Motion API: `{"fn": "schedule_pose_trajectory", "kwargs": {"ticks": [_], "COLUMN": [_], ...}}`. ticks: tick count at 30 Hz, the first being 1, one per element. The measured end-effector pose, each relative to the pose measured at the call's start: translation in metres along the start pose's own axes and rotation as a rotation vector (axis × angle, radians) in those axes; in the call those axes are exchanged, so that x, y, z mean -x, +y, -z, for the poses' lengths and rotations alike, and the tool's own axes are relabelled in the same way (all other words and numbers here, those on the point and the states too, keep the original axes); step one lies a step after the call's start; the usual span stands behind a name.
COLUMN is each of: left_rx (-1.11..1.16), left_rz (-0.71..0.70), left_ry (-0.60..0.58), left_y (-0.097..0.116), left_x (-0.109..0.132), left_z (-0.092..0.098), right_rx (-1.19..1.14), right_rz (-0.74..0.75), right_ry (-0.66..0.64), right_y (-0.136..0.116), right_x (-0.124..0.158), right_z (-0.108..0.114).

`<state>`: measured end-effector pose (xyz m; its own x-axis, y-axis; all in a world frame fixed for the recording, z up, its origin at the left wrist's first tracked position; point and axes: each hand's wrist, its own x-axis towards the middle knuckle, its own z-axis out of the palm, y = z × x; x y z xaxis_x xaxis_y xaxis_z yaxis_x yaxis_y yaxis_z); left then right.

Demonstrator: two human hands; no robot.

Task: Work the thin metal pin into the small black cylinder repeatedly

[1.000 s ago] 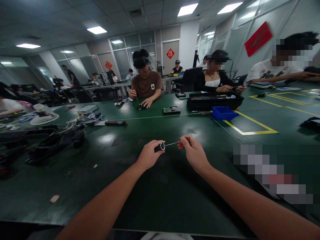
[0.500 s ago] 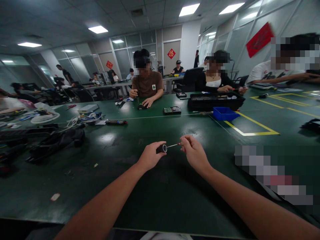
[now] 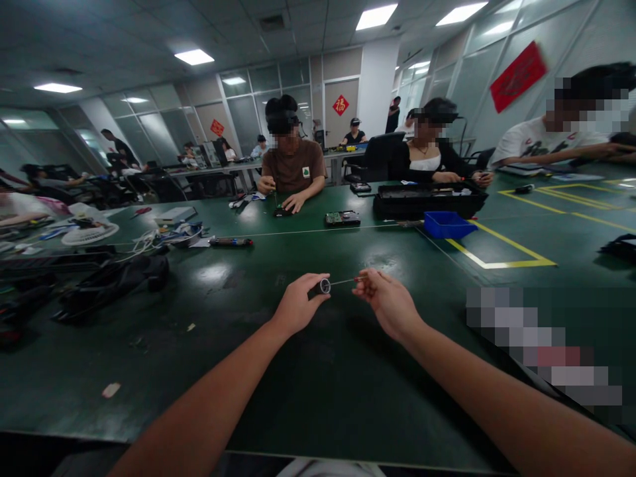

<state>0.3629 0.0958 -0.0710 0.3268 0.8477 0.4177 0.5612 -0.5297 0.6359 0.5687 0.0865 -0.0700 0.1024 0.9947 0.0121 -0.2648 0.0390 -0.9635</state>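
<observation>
My left hand (image 3: 297,306) is closed round a small black cylinder (image 3: 323,286) with a bright metal rim, held just above the green table (image 3: 278,384). My right hand (image 3: 387,299) pinches the near end of a thin metal rod (image 3: 342,282) with a reddish handle end. The rod's tip points into the open end of the cylinder. Both hands hover close together near the table's middle.
A blue bin (image 3: 444,225) and a long black tray (image 3: 427,199) sit at the far right by yellow floor-tape lines (image 3: 501,255). A circuit board (image 3: 340,218), a screwdriver (image 3: 229,242), tangled cables (image 3: 163,235) and black gear (image 3: 114,278) lie left. Several people work across the table.
Both hands have stayed nearly in place; the cylinder has turned slightly in my left fingers and my right hand has shifted a little with the rod still at its opening.
</observation>
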Motion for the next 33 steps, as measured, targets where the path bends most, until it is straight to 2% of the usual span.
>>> {"fn": "schedule_pose_trajectory", "kwargs": {"ticks": [3,8,16,21,27,33], "left_rx": [-0.021,-0.044,-0.041,-0.041,-0.038,-0.019], "left_rz": [-0.012,0.001,-0.030,-0.015,0.020,0.048], "left_ry": [-0.027,-0.094,-0.074,-0.059,-0.068,-0.054], "left_y": [-0.002,-0.005,-0.003,-0.001,0.002,0.000], "left_x": [-0.002,-0.002,-0.001,-0.001,-0.002,-0.001], "left_z": [0.001,-0.002,-0.004,-0.002,-0.001,-0.003], "right_rx": [-0.061,0.066,0.280,0.398,0.381,0.378], "right_rz": [-0.106,0.025,0.101,0.201,0.173,0.159], "right_ry": [0.058,0.099,0.026,0.014,0.046,0.022], "right_y": [0.003,0.009,0.006,0.000,0.002,0.000], "right_x": [-0.006,-0.007,0.000,0.005,0.005,0.005], "right_z": [0.004,0.006,0.002,0.001,0.002,0.001]}}
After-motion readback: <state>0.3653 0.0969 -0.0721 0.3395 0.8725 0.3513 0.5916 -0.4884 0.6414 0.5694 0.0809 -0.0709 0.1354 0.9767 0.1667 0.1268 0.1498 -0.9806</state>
